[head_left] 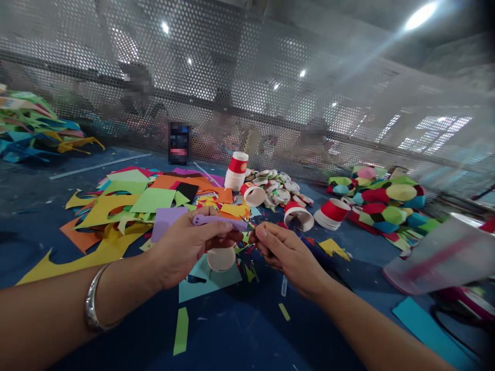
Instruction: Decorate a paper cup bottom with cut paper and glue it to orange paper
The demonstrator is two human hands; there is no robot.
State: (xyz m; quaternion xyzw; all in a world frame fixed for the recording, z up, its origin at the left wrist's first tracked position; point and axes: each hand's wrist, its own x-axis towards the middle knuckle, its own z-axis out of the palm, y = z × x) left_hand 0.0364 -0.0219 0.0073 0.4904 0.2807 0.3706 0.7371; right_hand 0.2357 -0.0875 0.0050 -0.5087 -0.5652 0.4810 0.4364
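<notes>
In the head view my left hand [209, 232] pinches a folded purple paper strip [216, 221] with small dark dots at its left end. The strip's right end points toward my right hand [280, 247], whose fingers are closed on a thin dark thing, its tip near the strip; its kind is hidden by the fingers. Beneath my left hand, a pale round disc [221, 258] lies on a light blue paper sheet [207, 288]. A square purple sheet [165, 222] is just left of my left hand.
Behind my hands lie coloured paper scraps [127, 193] and red-and-white paper cups [236, 167]. Colourful paper shapes [386, 198] are piled at the right, near a translucent container [444, 257]. A phone-like screen [180, 143] stands against the perforated panel [216, 56].
</notes>
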